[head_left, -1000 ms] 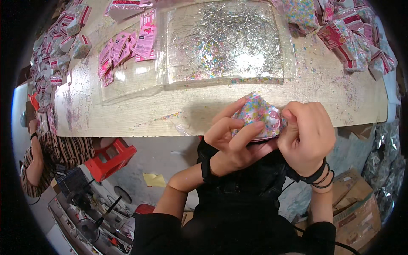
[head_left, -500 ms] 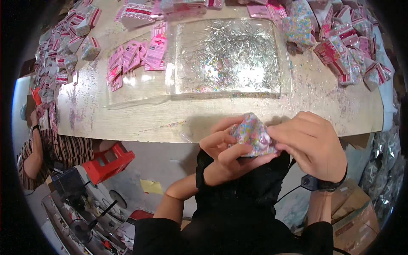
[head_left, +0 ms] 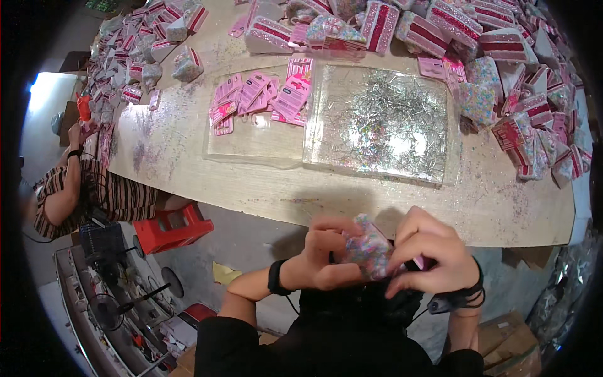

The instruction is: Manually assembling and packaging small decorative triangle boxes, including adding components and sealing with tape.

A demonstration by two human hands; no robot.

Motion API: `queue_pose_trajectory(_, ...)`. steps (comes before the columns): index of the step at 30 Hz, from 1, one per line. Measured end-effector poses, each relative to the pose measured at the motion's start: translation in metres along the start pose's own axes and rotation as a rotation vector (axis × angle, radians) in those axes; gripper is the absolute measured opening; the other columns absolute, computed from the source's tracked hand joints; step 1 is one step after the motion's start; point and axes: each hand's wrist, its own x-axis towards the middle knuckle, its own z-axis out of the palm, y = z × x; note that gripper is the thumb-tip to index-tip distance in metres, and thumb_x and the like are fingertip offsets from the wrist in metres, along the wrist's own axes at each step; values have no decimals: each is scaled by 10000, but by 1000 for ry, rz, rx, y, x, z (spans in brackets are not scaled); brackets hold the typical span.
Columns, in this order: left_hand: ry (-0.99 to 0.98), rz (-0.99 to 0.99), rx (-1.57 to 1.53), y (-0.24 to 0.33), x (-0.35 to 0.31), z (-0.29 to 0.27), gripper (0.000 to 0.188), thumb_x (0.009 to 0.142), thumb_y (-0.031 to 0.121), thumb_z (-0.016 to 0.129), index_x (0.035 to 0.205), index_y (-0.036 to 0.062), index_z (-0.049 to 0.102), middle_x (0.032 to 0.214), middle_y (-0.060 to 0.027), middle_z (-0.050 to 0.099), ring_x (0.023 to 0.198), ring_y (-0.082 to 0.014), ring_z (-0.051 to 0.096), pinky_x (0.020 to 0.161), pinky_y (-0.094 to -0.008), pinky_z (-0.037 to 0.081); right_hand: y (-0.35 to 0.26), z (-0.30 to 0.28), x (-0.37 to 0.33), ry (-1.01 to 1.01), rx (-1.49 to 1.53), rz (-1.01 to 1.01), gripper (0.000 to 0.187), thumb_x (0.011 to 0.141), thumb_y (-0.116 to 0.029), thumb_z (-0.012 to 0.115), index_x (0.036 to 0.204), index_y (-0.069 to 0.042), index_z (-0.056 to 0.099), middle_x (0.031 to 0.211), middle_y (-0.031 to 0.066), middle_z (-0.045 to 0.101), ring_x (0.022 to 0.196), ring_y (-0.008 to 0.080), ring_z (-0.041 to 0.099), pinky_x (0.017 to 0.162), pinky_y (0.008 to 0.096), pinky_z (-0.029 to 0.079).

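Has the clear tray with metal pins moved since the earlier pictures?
No: judged against the wooden table's front edge, the clear tray of metal pins has not visibly shifted; the camera view has.

pale table: two clear trays, cake-slice pieces, scattered glitter

There are the person's two hands, one held speckled piece, two clear trays and one red stool.
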Motion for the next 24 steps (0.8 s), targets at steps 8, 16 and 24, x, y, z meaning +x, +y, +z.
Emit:
queue_pose_trajectory(8, -34, 153, 76, 16, 23, -24, 416, 689, 179, 839, 1002, 213, 566, 982, -66, 414, 1018, -323, 526, 763, -379, 457, 0, 8, 3, -42, 55, -217, 314, 609, -185, 895, 865, -82, 746, 803, 6, 628, 756, 187, 581, 657, 310, 433)
queue_pose_trajectory(16, -164, 29, 13, 18, 23, -35, 386, 697, 176, 812, 989, 200, 561, 1017, -65, 452, 987, -272, 550, 764, -369, 467, 9, 14, -9, -4, 258, 7, 304, 748, -88, 823, 1019, -73, 687, 892, 45, 572, 825, 180, 584, 737, 311, 476)
queue_pose_trajectory(24, 598, -215, 1532, -9, 68, -197, 957, 839, 423, 730, 1490, -30, 193, 1494, -260, 288, 1389, -414, 256, 1155, -534, 194, 10, 16, -25, 393, 213, -71, 158, 849, 42, 639, 1004, 11, 640, 913, 103, 603, 820, 186, 561, 755, 289, 438)
